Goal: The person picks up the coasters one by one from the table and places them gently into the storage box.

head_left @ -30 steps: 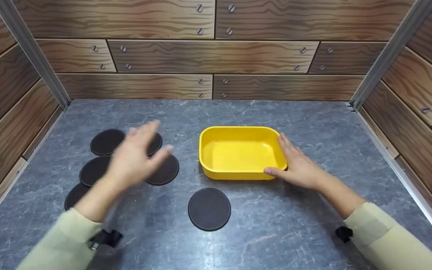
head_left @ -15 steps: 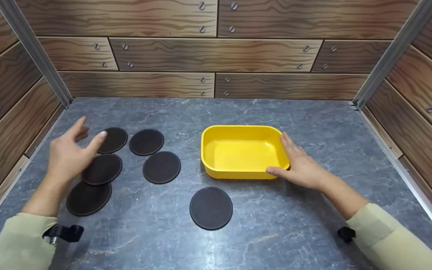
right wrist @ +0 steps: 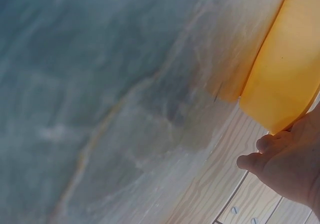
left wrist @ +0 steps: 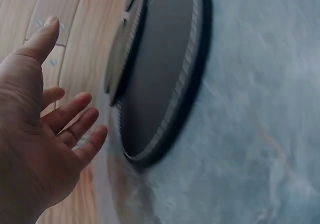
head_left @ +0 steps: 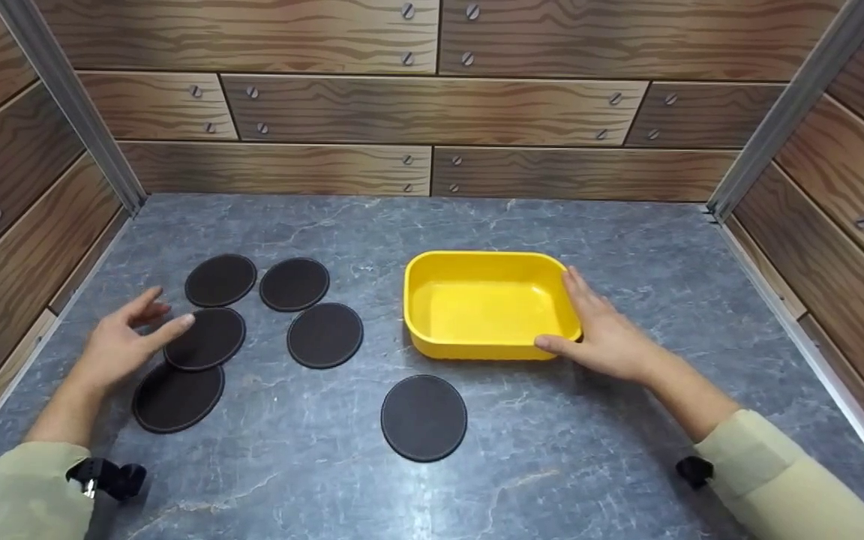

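Several round black coasters with stitched edges lie on the grey marbled surface. My left hand (head_left: 118, 341) hovers at the left edge of the left-hand column, thumb and fingers spread, with its thumb tip over the middle coaster (head_left: 211, 341). In the left wrist view the same hand (left wrist: 47, 119) holds nothing, and the coasters (left wrist: 162, 69) stand apart from its fingers. A yellow rectangular bin (head_left: 492, 350) sits right of centre. Against its front right corner rests my right hand (head_left: 608, 337), fingers straight along the right side and thumb at the front. The right wrist view shows these fingers touching the bin (right wrist: 282, 64).
Two more coasters, one farther back (head_left: 295, 284) and one nearer (head_left: 325, 335), lie between the left column and the bin. Another coaster (head_left: 424, 418) lies alone in front of the bin. Wood-patterned walls (head_left: 327, 109) enclose the back and both sides.
My left hand has swung from above the coasters to their left side, then lowered and come nearer to me. My right hand and the bin have stayed in place.
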The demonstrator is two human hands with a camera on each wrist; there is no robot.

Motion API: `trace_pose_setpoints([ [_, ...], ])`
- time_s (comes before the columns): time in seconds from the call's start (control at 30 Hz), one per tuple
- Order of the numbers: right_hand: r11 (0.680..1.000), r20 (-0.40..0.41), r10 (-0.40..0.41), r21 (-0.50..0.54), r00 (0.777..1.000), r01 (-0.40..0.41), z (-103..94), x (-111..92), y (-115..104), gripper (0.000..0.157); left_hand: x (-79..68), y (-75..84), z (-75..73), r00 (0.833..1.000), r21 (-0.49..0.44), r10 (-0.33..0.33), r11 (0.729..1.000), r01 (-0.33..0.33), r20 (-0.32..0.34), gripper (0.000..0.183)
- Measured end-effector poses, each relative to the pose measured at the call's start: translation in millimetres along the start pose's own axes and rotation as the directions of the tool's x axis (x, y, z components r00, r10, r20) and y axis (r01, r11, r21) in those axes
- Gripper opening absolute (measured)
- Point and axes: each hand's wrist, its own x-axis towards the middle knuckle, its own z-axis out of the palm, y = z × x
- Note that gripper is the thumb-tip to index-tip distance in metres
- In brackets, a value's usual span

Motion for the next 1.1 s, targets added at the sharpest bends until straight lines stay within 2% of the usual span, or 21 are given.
trace_pose_setpoints([
  [0.13,1.000,0.000,0.001,0.006,1.000,-0.001,0.6,-0.2,0.7,0.119,4.2,-4.4,1.6,0.996,-0.002,-0.026,1.000,0.026,0.085,0.097],
  [0.33,1.000,0.008,0.004,0.004,1.000,-0.004,-0.8,-1.1,-0.3,0.119,8.5,-2.8,6.8,0.987,-0.009,-0.019,1.000,0.021,0.161,0.107],
  [0.47,1.000,0.013,0.011,0.004,1.000,-0.011,-0.8,-1.2,-1.0,0.119,8.2,-2.9,11.2,0.987,0.043,0.025,0.999,-0.032,0.159,0.115],
  [0.67,1.000,0.006,0.008,0.000,1.000,-0.008,-0.2,-1.0,-0.6,0.119,7.2,-5.4,16.5,0.988,0.178,0.087,0.978,-0.109,0.130,0.121],
  [1.1,1.000,-0.011,-0.018,0.001,1.000,0.018,2.0,-0.1,2.1,0.118,7.6,-4.8,18.5,0.990,0.175,0.064,0.981,-0.086,0.126,0.122],
])
